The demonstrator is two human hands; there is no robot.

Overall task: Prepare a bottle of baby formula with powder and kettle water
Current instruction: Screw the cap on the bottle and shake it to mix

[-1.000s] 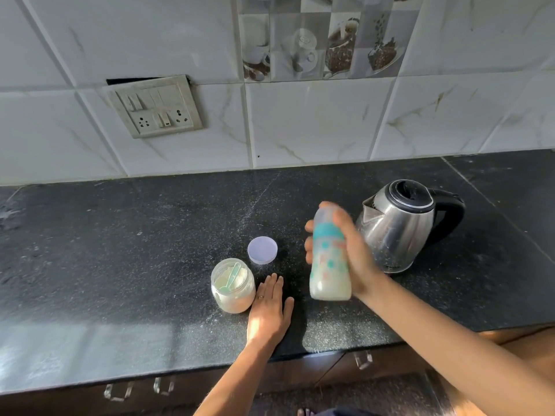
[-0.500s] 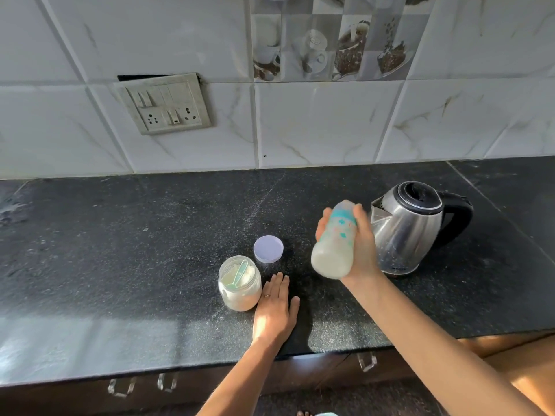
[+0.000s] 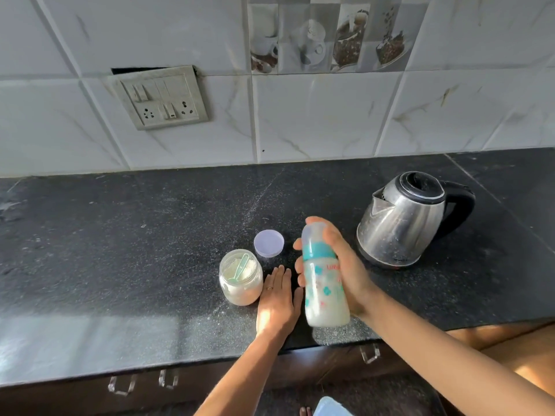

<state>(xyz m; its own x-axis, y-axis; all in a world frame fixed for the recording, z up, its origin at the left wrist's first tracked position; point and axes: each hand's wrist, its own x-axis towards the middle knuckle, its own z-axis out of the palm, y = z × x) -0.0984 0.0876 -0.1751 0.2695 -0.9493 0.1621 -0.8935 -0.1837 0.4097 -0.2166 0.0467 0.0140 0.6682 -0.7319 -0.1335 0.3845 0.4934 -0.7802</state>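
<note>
Milky-white liquid fills lower part of bottle (image 3: 326,283), held above black counter (image 3: 120,235) near front edge, nearly upright. Right hand (image 3: 345,265) wraps round bottle, fingers curled near teal collar. Bottle blurred; clear cap seems on. Left hand (image 3: 277,298) flat on counter, fingers straight, just beside open powder jar (image 3: 240,283) with scoop (image 3: 240,267) inside. Lid (image 3: 268,243) lies behind jar. Kettle (image 3: 402,223) stands right of bottle, apart.

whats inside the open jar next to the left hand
The jar is mostly filled with white powder, and a teal scoop lies on top of it. Anything buried beneath the powder's surface is covered and cannot be seen.
</note>
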